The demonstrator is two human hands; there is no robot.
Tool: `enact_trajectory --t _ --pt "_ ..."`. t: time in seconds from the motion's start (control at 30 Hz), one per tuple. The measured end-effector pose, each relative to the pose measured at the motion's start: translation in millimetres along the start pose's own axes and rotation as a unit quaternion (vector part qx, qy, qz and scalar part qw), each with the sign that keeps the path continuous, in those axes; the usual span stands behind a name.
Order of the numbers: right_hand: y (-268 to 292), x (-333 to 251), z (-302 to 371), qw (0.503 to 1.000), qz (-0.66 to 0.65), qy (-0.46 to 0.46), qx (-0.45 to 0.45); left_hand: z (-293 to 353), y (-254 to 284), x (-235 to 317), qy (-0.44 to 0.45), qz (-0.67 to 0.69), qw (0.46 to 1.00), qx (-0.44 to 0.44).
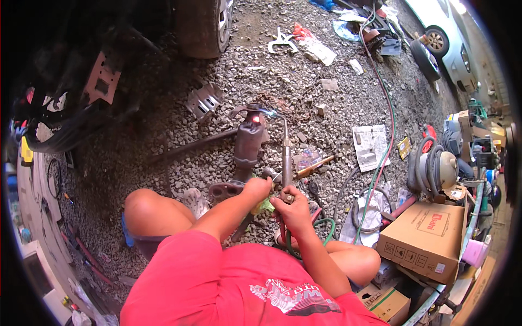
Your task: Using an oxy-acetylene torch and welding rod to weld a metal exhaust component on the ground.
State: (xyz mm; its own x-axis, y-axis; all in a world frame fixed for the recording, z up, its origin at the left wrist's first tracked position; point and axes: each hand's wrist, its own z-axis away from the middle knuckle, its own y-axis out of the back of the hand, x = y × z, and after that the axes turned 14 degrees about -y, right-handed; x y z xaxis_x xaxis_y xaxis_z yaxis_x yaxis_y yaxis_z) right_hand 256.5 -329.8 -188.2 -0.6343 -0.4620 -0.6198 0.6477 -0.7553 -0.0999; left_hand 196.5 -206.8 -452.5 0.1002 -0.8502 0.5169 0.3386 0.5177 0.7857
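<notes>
My right hand (293,209) is closed around the lower end of a gas torch (286,157), which points away from me. Its bent tip throws a small bright flame against the top of a rusty exhaust pipe section (248,142). Just below that flame, a spot on the metal glows red-orange. My left hand (258,190) is closed beside the torch, near the lower part of the pipe section; what its fingers hold is hard to make out. A two-holed metal flange (225,190) shows next to my left wrist. Right of the torch lies a wooden handle (316,165).
Gravel (331,130) covers the ground. Red and green hoses (389,108) run across it on the right. A cardboard box (424,236) stands at my right, near a rounded tank (446,168) wrapped in grey hose. A car wheel (204,27) is at the far left.
</notes>
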Motion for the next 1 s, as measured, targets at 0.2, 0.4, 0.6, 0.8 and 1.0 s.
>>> enact_trajectory --t 0.2,0.4,0.6,0.8,1.0 --pt "-20 -12 0 1.0 0.023 0.008 0.011 58 96 24 0.014 0.092 0.996 -0.005" --pt "-29 -4 -9 0.998 0.059 0.019 0.0 105 151 14 0.125 0.188 0.974 0.032" --pt "-38 2 -15 0.994 0.103 0.03 0.013 147 216 -9 0.204 0.398 0.851 0.274" --pt "-41 12 -25 0.995 0.091 0.027 -0.009 145 212 -61 0.234 0.532 0.733 0.355" --pt "-37 21 -32 0.997 0.075 0.011 -0.01 128 193 -73 0.322 0.585 0.65 0.362"
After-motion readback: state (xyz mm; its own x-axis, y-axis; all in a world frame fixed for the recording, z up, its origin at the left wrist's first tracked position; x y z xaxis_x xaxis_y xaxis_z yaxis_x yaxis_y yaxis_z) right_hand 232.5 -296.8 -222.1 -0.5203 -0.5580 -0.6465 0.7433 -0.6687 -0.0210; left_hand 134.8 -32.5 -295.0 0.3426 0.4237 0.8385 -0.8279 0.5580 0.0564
